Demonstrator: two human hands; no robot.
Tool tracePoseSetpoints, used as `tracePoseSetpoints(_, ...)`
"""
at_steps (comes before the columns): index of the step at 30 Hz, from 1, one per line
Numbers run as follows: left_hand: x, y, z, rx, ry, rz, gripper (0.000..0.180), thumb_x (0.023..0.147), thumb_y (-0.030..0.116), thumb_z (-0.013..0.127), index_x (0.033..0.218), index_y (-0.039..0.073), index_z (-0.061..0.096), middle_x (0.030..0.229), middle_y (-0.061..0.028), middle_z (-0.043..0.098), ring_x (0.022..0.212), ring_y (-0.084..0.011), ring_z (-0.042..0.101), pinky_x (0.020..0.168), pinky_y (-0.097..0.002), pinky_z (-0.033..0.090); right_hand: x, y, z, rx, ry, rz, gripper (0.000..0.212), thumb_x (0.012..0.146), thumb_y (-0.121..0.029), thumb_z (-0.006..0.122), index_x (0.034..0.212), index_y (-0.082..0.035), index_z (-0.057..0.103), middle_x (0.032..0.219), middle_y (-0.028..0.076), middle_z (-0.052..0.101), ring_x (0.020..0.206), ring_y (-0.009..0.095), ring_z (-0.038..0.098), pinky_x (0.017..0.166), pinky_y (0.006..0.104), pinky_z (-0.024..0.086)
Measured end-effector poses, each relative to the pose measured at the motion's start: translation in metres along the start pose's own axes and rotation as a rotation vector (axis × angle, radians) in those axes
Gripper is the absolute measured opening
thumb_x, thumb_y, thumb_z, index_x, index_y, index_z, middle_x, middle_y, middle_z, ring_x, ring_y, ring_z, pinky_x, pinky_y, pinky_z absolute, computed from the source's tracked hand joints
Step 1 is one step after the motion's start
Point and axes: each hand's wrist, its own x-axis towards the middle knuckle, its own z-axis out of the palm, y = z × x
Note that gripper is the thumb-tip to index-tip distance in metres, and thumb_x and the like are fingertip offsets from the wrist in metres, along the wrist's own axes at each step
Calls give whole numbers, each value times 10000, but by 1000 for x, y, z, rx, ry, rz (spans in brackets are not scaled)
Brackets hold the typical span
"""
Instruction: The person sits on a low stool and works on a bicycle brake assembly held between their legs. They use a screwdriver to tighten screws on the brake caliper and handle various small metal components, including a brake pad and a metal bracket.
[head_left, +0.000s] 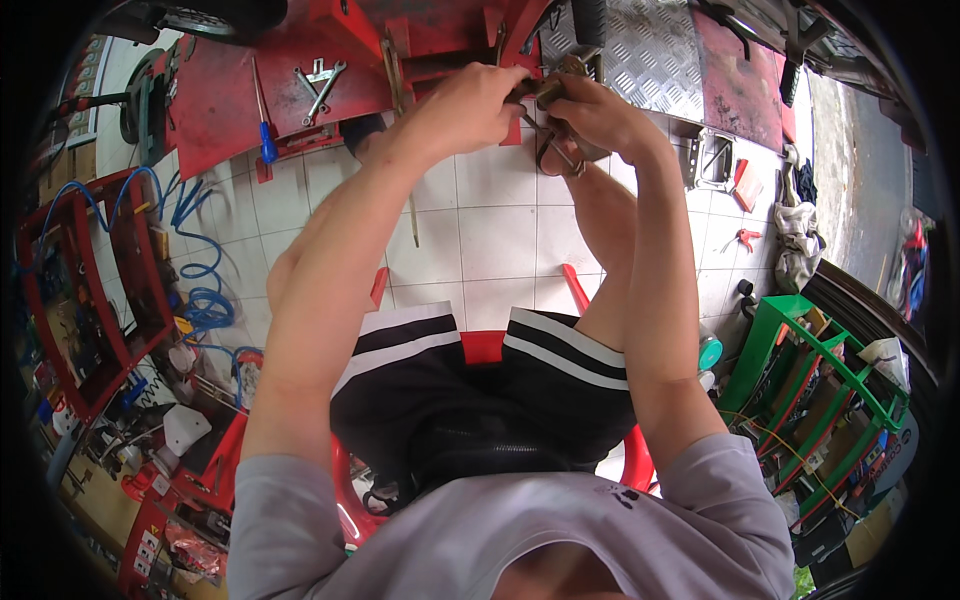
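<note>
Both arms reach forward to the red metal work stand at the top. My left hand (pixel 478 108) is closed, its fingertips gripping a small dark metal part (pixel 524 92); the kind is too blurred to tell. My right hand (pixel 602 118) is closed round the other side of that part, thumb and fingers bent. Below it, a metal bracket-like piece (pixel 562 152) hangs in front of my foot; whether it joins the held part I cannot tell. Just left of my left hand, a long thin metal strip (pixel 393 75) stands against the red frame.
On the red platform (pixel 215 85) lie a blue-handled screwdriver (pixel 266 140) and several wrenches (pixel 322 92). A silver tread plate (pixel 655 60) covers the right part. Blue air hose (pixel 207 305) coils at left beside red shelving. A green rack (pixel 800 375) and red-handled pliers (pixel 744 238) are at right.
</note>
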Motion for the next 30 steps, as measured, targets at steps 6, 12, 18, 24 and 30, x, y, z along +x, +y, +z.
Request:
tracePoseSetpoints(6,-10,0,-4,93,-119,-106,392,797,-89,479,1163,-3,589,983,-233,663,921,-402,631,748,-447,487,-26,-8,16,360,-104,80,330,915,-282,575,1137,-40,610,982,102,656,875,193,636,805,342,507)
tracePoseSetpoints(12,-17,4,-31,78,-270,-429,355,861,29,538,1212,13,587,1047,-237,661,971,-364,644,799,-440,514,-9,-7,14,302,-290,129,289,898,-308,595,1036,-55,620,796,37,608,694,132,581,632,297,456)
tracePoseSetpoints(18,-24,-28,-21,264,-242,-373,375,884,190,594,1227,38,591,1060,-209,669,965,-359,653,849,-451,519,19,29,19,-409,-384,135,347,894,-390,544,946,-67,656,736,66,588,678,131,575,610,324,446)
tracePoseSetpoints(24,-16,-19,18,287,-279,-275,307,885,215,598,1129,31,630,1071,-214,662,1021,-390,627,871,-471,510,-6,41,-40,-346,25,230,454,893,-482,523,986,-62,668,616,37,543,506,140,506,435,338,356)
tracePoseSetpoints(30,-2,-14,84,412,-413,-127,342,898,217,594,1154,-9,613,1070,-208,659,1036,-376,613,923,-437,480,-4,75,-75,-352,184,212,366,947,-346,489,1173,-93,628,838,109,630,851,221,632,759,363,499)
